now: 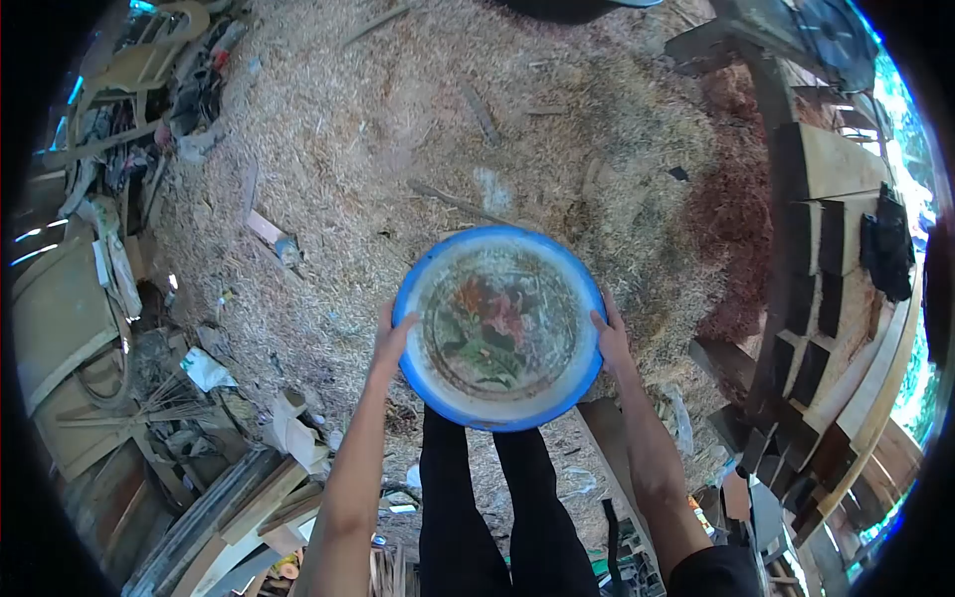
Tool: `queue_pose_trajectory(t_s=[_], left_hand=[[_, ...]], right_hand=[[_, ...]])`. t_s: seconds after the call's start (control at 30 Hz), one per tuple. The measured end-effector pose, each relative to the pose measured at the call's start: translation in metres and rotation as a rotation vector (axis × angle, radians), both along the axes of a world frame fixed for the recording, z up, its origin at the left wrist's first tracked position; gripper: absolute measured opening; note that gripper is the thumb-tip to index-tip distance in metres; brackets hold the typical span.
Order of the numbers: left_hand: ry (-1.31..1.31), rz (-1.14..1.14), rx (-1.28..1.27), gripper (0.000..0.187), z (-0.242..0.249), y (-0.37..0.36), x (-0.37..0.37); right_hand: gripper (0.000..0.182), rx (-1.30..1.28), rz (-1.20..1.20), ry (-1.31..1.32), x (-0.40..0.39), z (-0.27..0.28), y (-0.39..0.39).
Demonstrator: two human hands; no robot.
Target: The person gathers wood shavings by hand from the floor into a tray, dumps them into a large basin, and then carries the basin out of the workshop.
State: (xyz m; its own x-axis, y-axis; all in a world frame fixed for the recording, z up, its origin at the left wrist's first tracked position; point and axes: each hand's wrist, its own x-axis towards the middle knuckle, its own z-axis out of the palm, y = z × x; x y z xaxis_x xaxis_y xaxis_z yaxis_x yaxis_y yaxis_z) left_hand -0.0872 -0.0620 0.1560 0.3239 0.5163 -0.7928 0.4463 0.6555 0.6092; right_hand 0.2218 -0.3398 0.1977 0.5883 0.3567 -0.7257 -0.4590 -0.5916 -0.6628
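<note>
A round basin (497, 408) with a blue rim and a worn floral picture on its inside is held level in front of my legs. My left hand (395, 336) grips its left rim, thumb over the edge. On the opposite side my right hand (612, 336) holds the right rim the same way. The fingers beneath the basin are mostly hidden. Dirt and scuffs mark the basin's inner surface, and no separate object can be made out in it.
Wood shavings (338, 129) cover the ground, with scattered sticks (453, 202) on them. Stacked timber (841, 239) lines the right side beside reddish sawdust (731, 219). Planks (214, 517) and clutter lie at the left. A dark round object (562, 8) shows at the top edge.
</note>
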Motion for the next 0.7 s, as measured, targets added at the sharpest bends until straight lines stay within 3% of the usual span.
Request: queue_pose_trajectory(t_s=[0.07,0.23,0.27,0.37,0.5,0.7], left_hand=[[-0.018,0.022,-0.031,0.056,-0.006,0.031,0.011],[-0.078,-0.002,-0.051,0.061,-0.071,0.081,0.048],[-0.060,-0.010,-0.077,0.061,-0.065,0.097,0.054],[-0.121,0.010,-0.086,0.061,-0.089,0.111,0.069],[-0.156,0.101,-0.176,0.059,-0.082,0.118,0.077],[-0.177,0.212,-0.102,0.058,-0.126,0.130,0.093]], right_hand=[[0.055,-0.018,0.058,-0.130,-0.002,-0.035,0.006],[0.053,-0.113,-0.082,-0.056,0.009,-0.064,0.074],[0.053,-0.152,-0.127,-0.014,0.010,-0.053,0.089],[0.052,-0.058,-0.147,-0.082,0.016,-0.104,0.084],[0.052,-0.062,-0.223,-0.038,0.014,-0.101,0.096],[0.052,0.004,-0.301,-0.082,0.016,-0.124,0.121]])
